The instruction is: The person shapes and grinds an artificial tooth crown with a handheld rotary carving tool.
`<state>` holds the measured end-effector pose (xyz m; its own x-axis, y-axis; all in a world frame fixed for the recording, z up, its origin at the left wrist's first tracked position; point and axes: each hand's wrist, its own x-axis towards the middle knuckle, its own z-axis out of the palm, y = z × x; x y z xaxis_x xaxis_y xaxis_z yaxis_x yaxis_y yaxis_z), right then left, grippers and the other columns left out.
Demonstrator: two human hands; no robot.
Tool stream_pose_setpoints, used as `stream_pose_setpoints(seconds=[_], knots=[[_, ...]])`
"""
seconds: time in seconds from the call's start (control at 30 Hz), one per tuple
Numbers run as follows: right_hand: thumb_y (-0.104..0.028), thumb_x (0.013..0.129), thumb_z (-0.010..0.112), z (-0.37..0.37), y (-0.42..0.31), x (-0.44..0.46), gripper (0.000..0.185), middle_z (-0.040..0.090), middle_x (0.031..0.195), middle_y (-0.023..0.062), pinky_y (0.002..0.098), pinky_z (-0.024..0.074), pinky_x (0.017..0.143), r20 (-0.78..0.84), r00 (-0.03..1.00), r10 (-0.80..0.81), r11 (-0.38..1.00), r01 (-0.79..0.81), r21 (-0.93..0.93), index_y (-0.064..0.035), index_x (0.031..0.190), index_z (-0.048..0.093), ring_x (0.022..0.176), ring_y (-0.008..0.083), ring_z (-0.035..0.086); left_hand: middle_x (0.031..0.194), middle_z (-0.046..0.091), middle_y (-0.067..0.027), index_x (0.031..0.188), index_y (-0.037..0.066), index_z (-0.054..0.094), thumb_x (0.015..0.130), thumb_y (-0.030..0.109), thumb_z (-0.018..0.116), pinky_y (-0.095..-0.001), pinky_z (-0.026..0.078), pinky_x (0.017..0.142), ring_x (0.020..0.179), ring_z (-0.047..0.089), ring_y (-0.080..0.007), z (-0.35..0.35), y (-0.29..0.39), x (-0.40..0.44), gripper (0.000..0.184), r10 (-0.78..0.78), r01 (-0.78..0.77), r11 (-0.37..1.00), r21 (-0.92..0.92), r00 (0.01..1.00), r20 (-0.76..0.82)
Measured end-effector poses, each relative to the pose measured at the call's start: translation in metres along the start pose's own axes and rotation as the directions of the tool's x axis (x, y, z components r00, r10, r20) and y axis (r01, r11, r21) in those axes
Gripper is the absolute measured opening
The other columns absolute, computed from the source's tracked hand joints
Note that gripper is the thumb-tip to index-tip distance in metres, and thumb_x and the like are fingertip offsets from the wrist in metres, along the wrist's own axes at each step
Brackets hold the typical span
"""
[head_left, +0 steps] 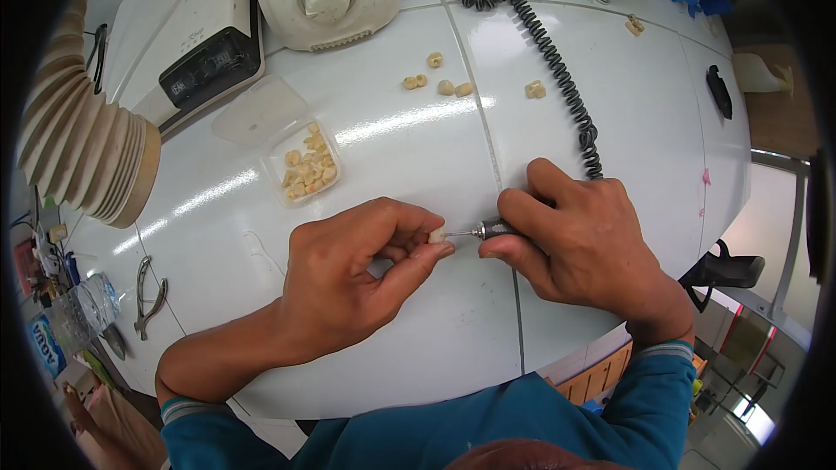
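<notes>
Pinching a small ivory tooth-shaped piece [437, 235] in my left hand [348, 257], I grip a cylindrical black-and-silver handpiece [497, 228] in my right hand [577, 239]; its thin metal bit [460, 234] seems to meet the piece, between both hands. I should press lightly and brace steadily.

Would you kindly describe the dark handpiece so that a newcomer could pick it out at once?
On the white tiled table, follow the coiled black cord to the right hand. The handpiece is the dark tool gripped there, pointing at the pale piece in the left hand. Its silvery collar and thin metal bit set it apart from the cord.
</notes>
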<state>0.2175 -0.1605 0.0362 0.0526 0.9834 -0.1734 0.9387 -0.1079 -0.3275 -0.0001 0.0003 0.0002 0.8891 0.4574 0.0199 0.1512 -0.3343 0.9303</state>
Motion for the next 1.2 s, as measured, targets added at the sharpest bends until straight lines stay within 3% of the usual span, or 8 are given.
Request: stream_pose_setpoints(seconds=[0.27, 0.67, 0.77, 1.2], knots=[[-0.053, 0.104, 0.076, -0.0004, 0.0009, 0.0003, 0.043, 0.052, 0.086, 0.0051, 0.0386, 0.0419, 0.052, 0.000, 1.000, -0.012, 1.000, 0.012, 0.005, -0.0112, 0.098, 0.070, 0.056, 0.0224, 0.053, 0.097, 0.083, -0.0114, 0.109, -0.003, 0.077, 0.093, 0.002, 0.090, -0.0257, 0.064, 0.073, 0.082, 0.080, -0.0134, -0.0006, 0.0010, -0.0009, 0.021, -0.013, 0.012, 1.000, 0.003, 1.000, 0.012], [-0.053, 0.103, 0.077, 0.0010, 0.0002, 0.0002, 0.042, 0.052, 0.085, 0.0052, 0.0388, 0.0418, 0.052, -0.019, 1.000, -0.004, 1.000, 0.004, -0.002, -0.0115, 0.098, 0.070, 0.056, 0.0222, 0.054, 0.092, 0.082, -0.0116, 0.107, -0.003, 0.078, 0.097, 0.006, 0.089, -0.0267, 0.067, 0.071, 0.081, 0.082, -0.0158, 0.0002, 0.0007, 0.0000, 0.017, -0.001, 0.001, 1.000, -0.004, 1.000, -0.004], [-0.053, 0.103, 0.077, -0.0002, 0.0014, -0.0001, 0.042, 0.051, 0.085, 0.0050, 0.0387, 0.0416, 0.052, 0.002, 1.000, -0.013, 1.000, 0.013, -0.001, -0.0116, 0.098, 0.070, 0.055, 0.0219, 0.053, 0.098, 0.083, -0.0111, 0.109, -0.003, 0.077, 0.093, 0.002, 0.091, -0.0258, 0.064, 0.075, 0.084, 0.079, -0.0131, -0.0009, 0.0015, -0.0011, 0.021, -0.023, 0.023, 1.000, 0.005, 1.000, 0.020], [-0.048, 0.104, 0.078, -0.0015, 0.0005, 0.0008, 0.040, 0.053, 0.084, 0.0067, 0.0396, 0.0430, 0.053, -0.021, 1.000, 0.007, 0.999, -0.006, 0.046, -0.0094, 0.096, 0.069, 0.057, 0.0257, 0.055, 0.097, 0.082, -0.0124, 0.112, -0.004, 0.078, 0.096, 0.002, 0.088, -0.0271, 0.067, 0.075, 0.086, 0.082, -0.0166, 0.0001, -0.0015, -0.0003, 0.019, 0.014, -0.014, 1.000, -0.013, 1.000, -0.001]])
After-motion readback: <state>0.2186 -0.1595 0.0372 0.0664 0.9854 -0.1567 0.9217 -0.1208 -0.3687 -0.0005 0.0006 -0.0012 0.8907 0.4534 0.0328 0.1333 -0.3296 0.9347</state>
